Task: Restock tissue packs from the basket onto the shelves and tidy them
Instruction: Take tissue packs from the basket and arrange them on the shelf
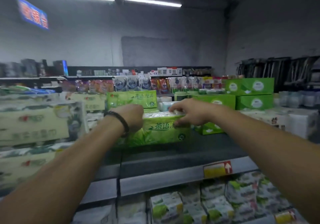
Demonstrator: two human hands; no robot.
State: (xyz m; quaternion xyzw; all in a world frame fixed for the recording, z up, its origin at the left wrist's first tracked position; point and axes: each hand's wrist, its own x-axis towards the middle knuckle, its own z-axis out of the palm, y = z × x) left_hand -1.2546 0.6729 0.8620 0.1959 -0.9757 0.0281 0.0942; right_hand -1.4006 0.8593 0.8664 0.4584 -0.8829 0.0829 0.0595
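Presently your left hand (131,118) clasps the left end of the green tissue pack (161,132); your right hand (188,112) pinches its top right edge, thumb on the front. It rests on the dark upper shelf (199,147), label outward (matching pack (131,99) just behind). Judgement: the two-ended hold serves to square it.

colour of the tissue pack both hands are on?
Bright green plastic-wrapped tissue pack with dark green lettering and a leaf print; head view.

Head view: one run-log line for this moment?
step: shelving | left hand: grips green tissue pack, left end | right hand: grips pack top | pack: on dark shelf
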